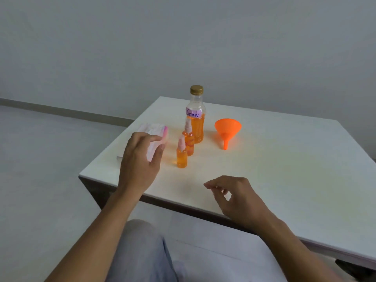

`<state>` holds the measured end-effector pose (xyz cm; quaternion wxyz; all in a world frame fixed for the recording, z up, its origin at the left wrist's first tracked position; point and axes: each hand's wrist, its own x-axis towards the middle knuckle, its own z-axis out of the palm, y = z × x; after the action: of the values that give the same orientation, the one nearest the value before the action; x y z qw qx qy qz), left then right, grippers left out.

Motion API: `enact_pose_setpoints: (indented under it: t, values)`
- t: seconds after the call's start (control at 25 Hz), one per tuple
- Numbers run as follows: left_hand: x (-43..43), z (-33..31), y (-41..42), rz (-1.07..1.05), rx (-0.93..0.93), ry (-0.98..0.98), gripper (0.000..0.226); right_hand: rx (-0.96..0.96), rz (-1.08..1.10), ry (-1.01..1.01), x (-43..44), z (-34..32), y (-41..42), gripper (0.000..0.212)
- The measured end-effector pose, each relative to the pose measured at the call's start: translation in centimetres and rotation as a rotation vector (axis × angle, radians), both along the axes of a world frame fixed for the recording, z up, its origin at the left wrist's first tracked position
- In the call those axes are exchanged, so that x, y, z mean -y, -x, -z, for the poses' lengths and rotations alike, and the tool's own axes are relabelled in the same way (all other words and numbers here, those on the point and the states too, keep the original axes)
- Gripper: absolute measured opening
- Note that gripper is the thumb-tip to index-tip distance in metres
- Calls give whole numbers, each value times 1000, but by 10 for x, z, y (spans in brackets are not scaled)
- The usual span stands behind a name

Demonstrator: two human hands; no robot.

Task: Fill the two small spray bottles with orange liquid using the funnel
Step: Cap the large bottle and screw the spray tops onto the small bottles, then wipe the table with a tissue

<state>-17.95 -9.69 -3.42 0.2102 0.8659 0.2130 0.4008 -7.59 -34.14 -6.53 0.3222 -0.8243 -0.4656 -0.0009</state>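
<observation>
Both small spray bottles (pixel 184 148) at frame centre stand full and capped — funnel (pixel 227 129) idle (job seemingly done) — left hand (pixel 140 159) and right hand (pixel 237 197) loosely open, empty.

A: What is sitting just right of the left hand (pixel 140 157)?
B: The nearer spray bottle (pixel 181 153), with the second spray bottle (pixel 188 139) standing behind it and the big bottle (pixel 196 117) behind that.
A: And the funnel (pixel 227 130)?
B: It is lying on the table (pixel 284 159) well beyond the right hand (pixel 236 197), right of the bottles. The tissue pack (pixel 154 137) is lying partly under the left hand's fingers
</observation>
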Motion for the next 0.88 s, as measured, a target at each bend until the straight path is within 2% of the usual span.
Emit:
enact_pose_setpoints:
  t: [0.16,0.24,0.32,0.44,0.64,0.88]
  values:
    - [-35,-1,7,-145,-281,-91,36,54,-54,68,-39,28,18,29]
    - [-43,2,4,-148,-344,-100,41,134,-67,123,-51,40,23,35]
    - [-49,6,-1,-136,-346,-41,41,209,-66,149,-57,48,23,38]
    - [-57,10,-4,-126,-297,30,35,205,-46,137,-58,51,21,38]
    - [-65,9,-5,-84,-243,16,13,228,-39,126,-59,53,21,36]
    - [-67,4,-11,-89,-224,29,9,237,-48,105,-59,53,21,36]
